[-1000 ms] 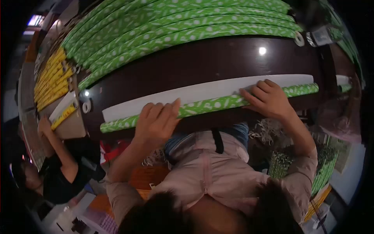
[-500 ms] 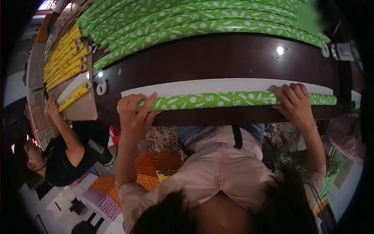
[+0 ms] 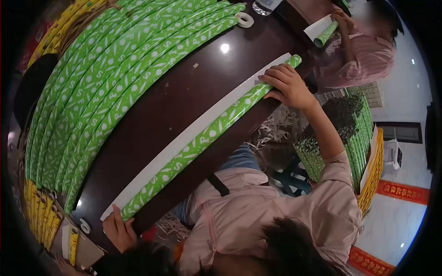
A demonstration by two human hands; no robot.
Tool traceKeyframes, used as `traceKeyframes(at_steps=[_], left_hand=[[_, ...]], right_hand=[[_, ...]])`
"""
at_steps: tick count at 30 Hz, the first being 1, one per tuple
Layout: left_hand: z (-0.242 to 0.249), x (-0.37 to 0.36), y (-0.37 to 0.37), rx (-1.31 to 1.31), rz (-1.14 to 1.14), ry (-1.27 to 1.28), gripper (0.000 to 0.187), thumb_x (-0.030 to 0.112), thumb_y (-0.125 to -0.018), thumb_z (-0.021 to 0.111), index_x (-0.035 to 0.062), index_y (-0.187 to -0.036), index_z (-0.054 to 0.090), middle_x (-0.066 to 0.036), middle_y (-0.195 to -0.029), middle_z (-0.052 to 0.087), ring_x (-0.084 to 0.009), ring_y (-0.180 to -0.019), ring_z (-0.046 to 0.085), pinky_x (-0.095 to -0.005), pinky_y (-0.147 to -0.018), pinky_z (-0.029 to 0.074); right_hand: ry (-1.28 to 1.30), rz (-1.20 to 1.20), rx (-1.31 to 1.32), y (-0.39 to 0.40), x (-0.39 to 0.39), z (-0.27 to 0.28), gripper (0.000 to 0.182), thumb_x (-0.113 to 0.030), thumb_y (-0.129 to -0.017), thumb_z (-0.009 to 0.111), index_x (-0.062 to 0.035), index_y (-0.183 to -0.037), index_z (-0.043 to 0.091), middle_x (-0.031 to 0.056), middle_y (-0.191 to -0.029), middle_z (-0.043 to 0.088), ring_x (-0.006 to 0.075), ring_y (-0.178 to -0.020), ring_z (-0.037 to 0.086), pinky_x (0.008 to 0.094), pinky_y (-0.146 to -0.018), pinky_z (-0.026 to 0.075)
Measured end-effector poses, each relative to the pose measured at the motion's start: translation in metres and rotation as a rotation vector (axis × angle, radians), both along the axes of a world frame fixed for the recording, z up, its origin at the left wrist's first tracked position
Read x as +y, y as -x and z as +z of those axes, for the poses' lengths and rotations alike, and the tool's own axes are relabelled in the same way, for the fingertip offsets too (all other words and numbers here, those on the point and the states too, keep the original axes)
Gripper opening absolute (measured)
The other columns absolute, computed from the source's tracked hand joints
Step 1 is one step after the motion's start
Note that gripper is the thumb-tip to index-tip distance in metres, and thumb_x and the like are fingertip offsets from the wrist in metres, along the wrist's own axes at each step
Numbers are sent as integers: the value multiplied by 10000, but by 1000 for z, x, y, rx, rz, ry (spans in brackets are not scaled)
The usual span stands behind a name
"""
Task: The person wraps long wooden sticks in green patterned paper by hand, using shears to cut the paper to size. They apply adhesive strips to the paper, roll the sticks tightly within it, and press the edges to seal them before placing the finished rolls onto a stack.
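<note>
A green roll of patterned wrapping paper (image 3: 191,152), printed with white letters and shapes, lies slantwise along the table's near edge. A plain white strip (image 3: 161,161) of its sheet sticks out flat along the far side. My left hand (image 3: 120,230) grips the roll's lower-left end, fingers over the white edge. Near the upper-right end, my right hand (image 3: 289,87) wraps over the roll, its fingers reaching the white strip. Both hands are closed on the same roll.
Several finished green rolls (image 3: 106,101) lie side by side on the dark table (image 3: 152,115). Tape rings (image 3: 244,20) (image 3: 85,226) sit near its ends. Yellow rolls (image 3: 48,216) are at lower left. Across the upper right, a co-worker (image 3: 354,50) holds another green roll.
The head view has turned, so the table and roll now slant and the co-worker at upper right has come into view. Both my hands stay on the roll's ends.
</note>
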State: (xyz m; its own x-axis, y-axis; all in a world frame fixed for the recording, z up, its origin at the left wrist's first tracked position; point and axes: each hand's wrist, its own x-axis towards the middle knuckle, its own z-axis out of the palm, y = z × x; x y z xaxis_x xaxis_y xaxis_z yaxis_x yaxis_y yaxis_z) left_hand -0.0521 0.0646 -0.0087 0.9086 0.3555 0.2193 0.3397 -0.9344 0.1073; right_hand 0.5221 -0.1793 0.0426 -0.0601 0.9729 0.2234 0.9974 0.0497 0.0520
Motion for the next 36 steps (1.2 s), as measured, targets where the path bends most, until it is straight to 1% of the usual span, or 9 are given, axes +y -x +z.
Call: traceKeyframes(at_steps=[3,5,6,8,11,20,30,33,36], left_hand=[[13,1,-14,-3,29,62,537,180,-867,707,-45,-1324,536,-199,-979,587,-364,-887,556,-455,-787,460],[15,1,-12,592,306,296,500,207,-876,697,-46,-1286,561,-201,-1041,603,-366,-958,565,-447,-813,465],[7,0,-7,585,304,289,500,207,-876,697,-46,-1286,561,-201,-1041,603,-366,-958,565,-447,-813,465],[-16,0,2,-98,-73,-33,482,196,-878,683,-39,-1280,560,-212,-1131,601,-371,-1023,561,-471,-843,454],[14,-15,-16,-51,38,-4,485,126,-856,670,-23,-1301,548,-211,-1205,585,-380,-1055,552,-492,-866,443],[-35,10,40,-30,-79,-159,504,64,-800,607,60,-1301,553,-194,-1196,590,-369,-976,578,-487,-852,461],[-8,2,16,-41,-127,-47,518,13,-758,586,18,-1276,577,-191,-1066,594,-353,-896,570,-460,-753,446],[-3,-12,4,-55,14,-132,505,41,-750,584,7,-1254,604,-180,-1019,586,-338,-842,556,-448,-721,436],[-9,-7,5,-111,-121,-257,515,89,-752,578,6,-1259,607,-172,-983,582,-323,-800,546,-433,-687,434]], right_hand=[[8,-33,27,-6,-4,-4,491,-298,-781,741,-100,-1213,614,60,-1144,607,261,-1056,575,415,-940,442],[-15,-33,12,-8,-2,-4,489,-287,-774,747,-98,-1206,619,62,-1144,608,261,-1050,578,416,-942,441],[-18,-25,14,-8,-2,-4,486,-278,-769,752,-96,-1200,622,60,-1142,608,260,-1047,580,416,-944,439],[-25,-17,13,-9,-3,-4,473,-265,-760,761,-93,-1179,627,52,-1130,608,256,-1047,582,419,-950,435],[-49,-24,-6,-7,-6,-6,463,-278,-759,764,-99,-1165,632,50,-1128,604,255,-1053,581,421,-956,431],[-10,-210,0,-49,-41,4,511,-380,-777,754,-97,-1182,627,75,-1134,627,274,-1115,574,466,-1050,381],[-54,-213,-153,-55,-36,-9,461,-261,-770,739,-108,-1180,594,63,-1156,604,269,-1138,558,450,-1059,395],[-66,-217,-169,-59,-32,-16,475,-242,-769,743,-114,-1196,579,69,-1181,592,270,-1164,543,461,-1076,383],[-68,-218,-161,-61,-31,-19,478,-234,-771,743,-122,-1204,575,74,-1208,578,273,-1189,528,471,-1095,368]])
